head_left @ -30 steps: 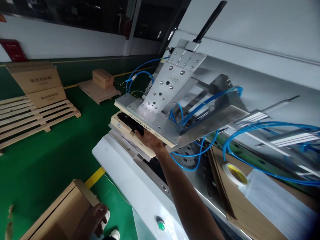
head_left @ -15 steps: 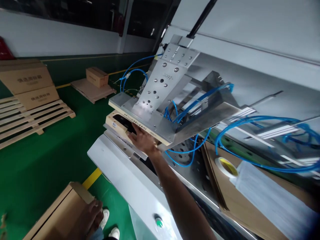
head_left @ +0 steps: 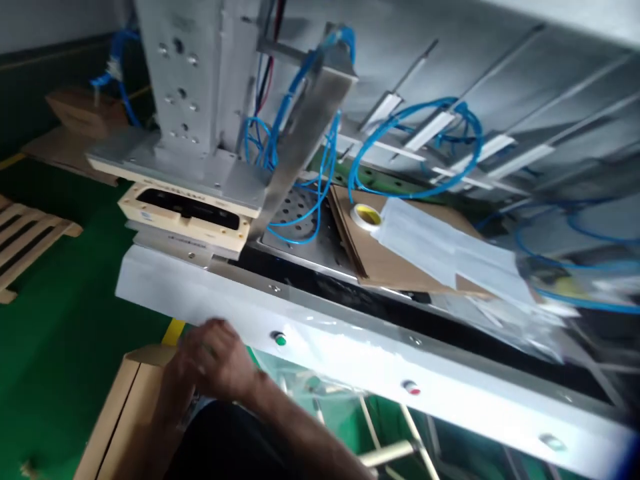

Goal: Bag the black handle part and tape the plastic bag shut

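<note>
One hand (head_left: 215,363), which one cannot be told, is seen blurred with fingers (head_left: 187,370) curled at the cardboard box (head_left: 117,413) top, below the machine's white front panel (head_left: 210,293); grip undetermined.

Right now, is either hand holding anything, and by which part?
Cannot be told. One blurred hand hovers by the cardboard box below the white machine front; no grip shows. The other hand is out of view.

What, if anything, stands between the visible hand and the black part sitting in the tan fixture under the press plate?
The white machine front panel lies between: the hand is low, beside the cardboard box, while the black part sits above in the tan fixture. The press plate hangs just over it. Nothing else visibly intervenes.
</note>
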`<state>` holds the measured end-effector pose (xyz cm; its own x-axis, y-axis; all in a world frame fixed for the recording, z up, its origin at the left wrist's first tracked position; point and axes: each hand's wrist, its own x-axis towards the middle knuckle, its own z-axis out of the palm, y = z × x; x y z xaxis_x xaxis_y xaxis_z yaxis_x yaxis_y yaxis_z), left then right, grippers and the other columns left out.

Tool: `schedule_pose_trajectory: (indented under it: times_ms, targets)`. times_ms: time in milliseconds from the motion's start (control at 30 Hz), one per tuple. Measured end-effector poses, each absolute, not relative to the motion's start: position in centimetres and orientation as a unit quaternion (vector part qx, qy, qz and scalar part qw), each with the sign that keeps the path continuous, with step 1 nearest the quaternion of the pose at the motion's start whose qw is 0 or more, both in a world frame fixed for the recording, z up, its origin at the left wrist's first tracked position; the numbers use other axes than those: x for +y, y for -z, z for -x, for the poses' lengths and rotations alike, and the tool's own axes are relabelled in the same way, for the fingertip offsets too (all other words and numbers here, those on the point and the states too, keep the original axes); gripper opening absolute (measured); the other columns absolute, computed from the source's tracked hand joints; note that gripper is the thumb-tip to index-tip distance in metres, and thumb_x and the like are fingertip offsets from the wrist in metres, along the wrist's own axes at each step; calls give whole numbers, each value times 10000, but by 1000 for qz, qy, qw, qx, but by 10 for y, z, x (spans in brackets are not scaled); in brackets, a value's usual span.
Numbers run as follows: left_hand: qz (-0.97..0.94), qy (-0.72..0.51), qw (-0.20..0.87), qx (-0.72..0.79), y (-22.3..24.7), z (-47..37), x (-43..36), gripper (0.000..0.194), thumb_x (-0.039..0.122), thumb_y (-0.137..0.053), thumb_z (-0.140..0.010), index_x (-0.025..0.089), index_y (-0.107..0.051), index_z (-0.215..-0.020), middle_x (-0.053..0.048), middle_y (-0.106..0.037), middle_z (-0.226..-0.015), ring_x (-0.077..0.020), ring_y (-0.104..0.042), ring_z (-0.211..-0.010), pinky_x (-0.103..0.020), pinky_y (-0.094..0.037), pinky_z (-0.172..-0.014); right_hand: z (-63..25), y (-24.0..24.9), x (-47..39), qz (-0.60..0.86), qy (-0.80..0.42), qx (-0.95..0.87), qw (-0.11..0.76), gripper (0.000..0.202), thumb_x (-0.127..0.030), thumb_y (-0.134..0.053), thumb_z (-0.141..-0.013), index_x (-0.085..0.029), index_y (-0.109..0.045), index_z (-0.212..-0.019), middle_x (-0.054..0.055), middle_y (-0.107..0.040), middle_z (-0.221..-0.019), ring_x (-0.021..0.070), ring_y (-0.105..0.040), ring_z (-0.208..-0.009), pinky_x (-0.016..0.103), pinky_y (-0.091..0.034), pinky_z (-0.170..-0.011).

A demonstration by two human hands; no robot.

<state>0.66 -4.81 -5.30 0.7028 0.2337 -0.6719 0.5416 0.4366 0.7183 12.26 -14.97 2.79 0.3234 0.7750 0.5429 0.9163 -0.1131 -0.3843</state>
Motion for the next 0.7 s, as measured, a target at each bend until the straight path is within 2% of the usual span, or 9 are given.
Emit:
schedule_pose_trajectory:
  times_ms: [33, 100, 167, 200, 300, 400, 533, 700]
  targets:
    - [-539, 96, 758, 355, 54, -11, -55, 345, 445, -557, -947, 187, -776, -883, -134, -704, -823, -313, -687, -815, -433, -623, -663, -102, -21, -172, 733, 91, -573, 355, 313, -253, -602, -985, -229, -636, -1296, 57, -782, -1081, 193, -708, -992, 363, -575, -887]
    - [-574, 51, 763, 293, 55, -22, -74, 213, 385, -738, -847, 222, -819, -955, -173, -751, -1021, -356, -691, -1075, -472, -607, -936, -75, -11, -217, 765, 69, -521, 372, 357, -220, -595, -968, -236, -621, -1324, 57, -772, -1019, 200, -712, -921, 371, -585, -819]
    - [-684, 0, 705, 189, 59, -31, -99, 324, 322, -839, -781, 279, -830, -1101, -164, -746, -1220, -394, -622, -1277, -521, -476, -1153, -64, -5, -262, 823, 88, -410, 383, 369, -207, -584, -966, -233, -622, -1332, 71, -746, -981, 211, -703, -874, 371, -592, -765]
    - [-763, -27, 633, 126, 61, -34, -112, 367, 319, -819, -817, 289, -813, -1182, -157, -734, -1282, -396, -607, -1309, -540, -434, -1188, -64, -3, -283, 850, 117, -339, 385, 351, -198, -579, -970, -230, -634, -1315, 77, -730, -966, 212, -695, -854, 364, -592, -737]
    - [-914, -121, 381, -66, 70, -35, -144, 440, 287, -638, -989, 246, -674, -1426, -160, -689, -1391, -362, -622, -1302, -539, -469, -1130, -70, 3, -352, 897, 239, -110, 356, 250, -201, -567, -994, -225, -678, -1217, 76, -689, -937, 209, -671, -827, 356, -590, -730]
    - [-944, -197, 237, -122, 80, -29, -156, 595, 278, -644, -1005, 202, -506, -1579, -189, -640, -1454, -370, -623, -1285, -510, -496, -1051, -75, 12, -431, 900, 302, 95, 301, 242, -329, -561, -1004, -211, -698, -1164, 79, -682, -959, 222, -666, -875, 407, -593, -842]
    - [-949, -229, 160, -144, 95, -25, -153, 792, 312, -686, -990, 248, -314, -1686, -210, -611, -1478, -391, -661, -1200, -499, -526, -918, -73, 27, -548, 863, 305, 301, 266, 422, -457, -535, -967, -164, -686, -1230, 143, -697, -1110, 263, -677, -946, 467, -582, -911]
    - [-949, -261, 138, -111, 106, -17, -159, 847, 331, -728, -954, 286, -310, -1690, -212, -591, -1496, -416, -669, -1187, -541, -554, -935, -87, 45, -677, 819, 320, 402, 256, 596, -421, -450, -946, -78, -585, -1414, 264, -620, -1358, 351, -627, -1210, 538, -494, -1080]
